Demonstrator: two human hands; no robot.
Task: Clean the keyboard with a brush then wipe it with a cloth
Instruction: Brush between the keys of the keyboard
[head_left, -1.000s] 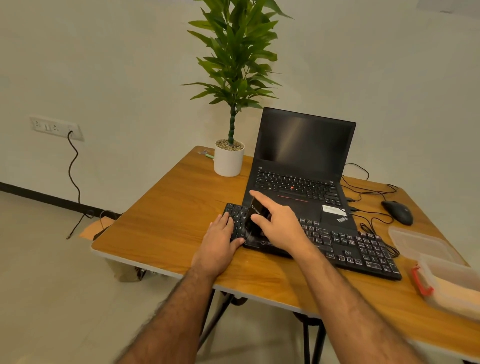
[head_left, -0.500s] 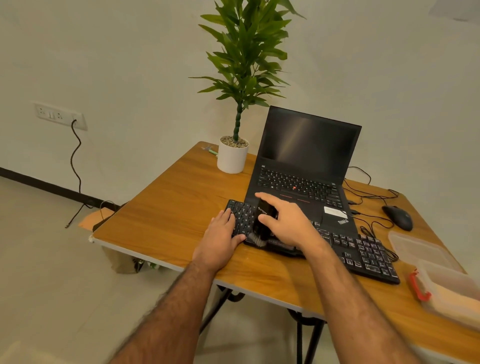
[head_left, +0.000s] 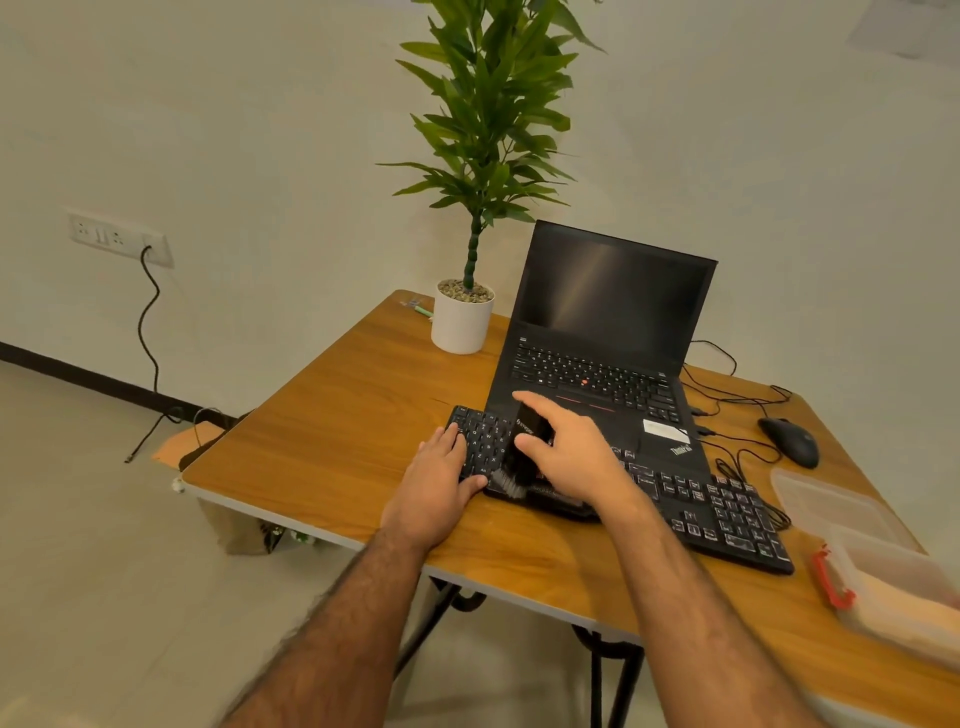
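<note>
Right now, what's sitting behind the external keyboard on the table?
Directly behind the keyboard stands an open laptop; its front edge seems to overlap the keyboard's back. The right hand with the brush covers part of that seam.

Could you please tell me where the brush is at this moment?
In the head view, the brush is gripped in the right hand, bristles down on the left end of the keyboard, beside the left hand.

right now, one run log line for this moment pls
step: brushing | right hand: grips brush, bristles on keyboard left end | left hand: flat, steadying keyboard | wipe: not started
</note>
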